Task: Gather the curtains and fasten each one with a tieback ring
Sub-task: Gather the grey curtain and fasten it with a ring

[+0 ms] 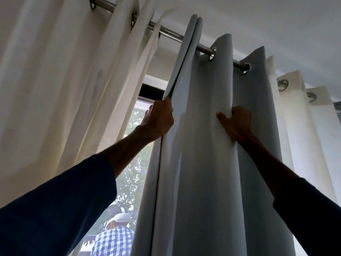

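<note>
A pale grey-blue curtain [201, 145] hangs in folds from a metal rod [171, 35] by metal eyelets. My left hand [158, 121] grips the curtain's left edge, fingers wrapped round the hem. My right hand [235, 122] clutches a fold further right, with the thumb on the front and the fingers behind the cloth. Both arms reach upward in dark blue sleeves. A cream curtain [73, 80] hangs to the left on the same rod. No tieback ring shows in this view.
Between the two curtains a strip of window [132, 163] shows trees and a person in a checked shirt and cap [116, 235] outside. Another cream panel [302, 126] hangs at the right. The white ceiling [276, 24] is above.
</note>
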### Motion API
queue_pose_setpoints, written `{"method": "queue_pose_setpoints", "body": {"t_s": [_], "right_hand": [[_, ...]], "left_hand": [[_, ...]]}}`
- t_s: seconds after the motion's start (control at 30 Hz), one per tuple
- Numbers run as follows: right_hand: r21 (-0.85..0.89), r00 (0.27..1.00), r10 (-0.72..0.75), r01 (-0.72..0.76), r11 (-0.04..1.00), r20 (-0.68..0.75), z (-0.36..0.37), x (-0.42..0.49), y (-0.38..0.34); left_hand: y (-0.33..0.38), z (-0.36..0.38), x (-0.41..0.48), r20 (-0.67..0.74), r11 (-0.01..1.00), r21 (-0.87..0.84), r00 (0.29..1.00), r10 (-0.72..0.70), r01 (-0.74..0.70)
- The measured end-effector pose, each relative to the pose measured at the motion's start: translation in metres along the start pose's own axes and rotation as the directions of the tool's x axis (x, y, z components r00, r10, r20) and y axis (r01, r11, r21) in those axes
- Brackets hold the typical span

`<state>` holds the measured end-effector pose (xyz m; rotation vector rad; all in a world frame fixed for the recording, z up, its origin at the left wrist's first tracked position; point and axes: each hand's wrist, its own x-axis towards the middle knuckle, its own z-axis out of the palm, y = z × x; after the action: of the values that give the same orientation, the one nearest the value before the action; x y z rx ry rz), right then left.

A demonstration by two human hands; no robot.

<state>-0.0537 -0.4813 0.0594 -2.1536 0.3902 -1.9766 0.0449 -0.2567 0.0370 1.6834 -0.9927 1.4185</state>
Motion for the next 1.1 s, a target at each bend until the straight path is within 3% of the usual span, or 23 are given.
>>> {"method": "queue_pose_setpoints", "body": {"t_s": [0.13,0.3,0.5,0.83,1.1], "right_hand": [[-0.104,0.992,-0.114,0.107,0.989,-0.062,0.017,-0.014,-0.017],[-0.149,0.971,-0.238,0.231,0.961,-0.025,0.024,-0.026,-0.057],[-0.183,0.880,-0.476,0.469,0.864,0.008,0.019,-0.037,-0.109],[0.047,0.929,-0.365,0.368,0.929,-0.070,0.007,-0.087,-0.053],[0.230,0.939,-0.339,0.341,0.912,-0.048,0.017,-0.152,-0.015]], "left_hand": [[-0.004,0.003,-0.001,-0.013,1.000,0.023,1.000,0.014,-0.014],[0.001,0.004,0.002,-0.011,0.999,-0.031,1.000,0.011,-0.011],[0.014,0.002,0.015,0.014,0.992,-0.128,1.000,0.018,-0.016],[0.029,0.029,-0.008,0.036,0.994,-0.051,0.995,0.094,-0.092],[0.035,0.058,-0.076,0.090,0.975,-0.190,0.987,0.135,-0.116]]}}
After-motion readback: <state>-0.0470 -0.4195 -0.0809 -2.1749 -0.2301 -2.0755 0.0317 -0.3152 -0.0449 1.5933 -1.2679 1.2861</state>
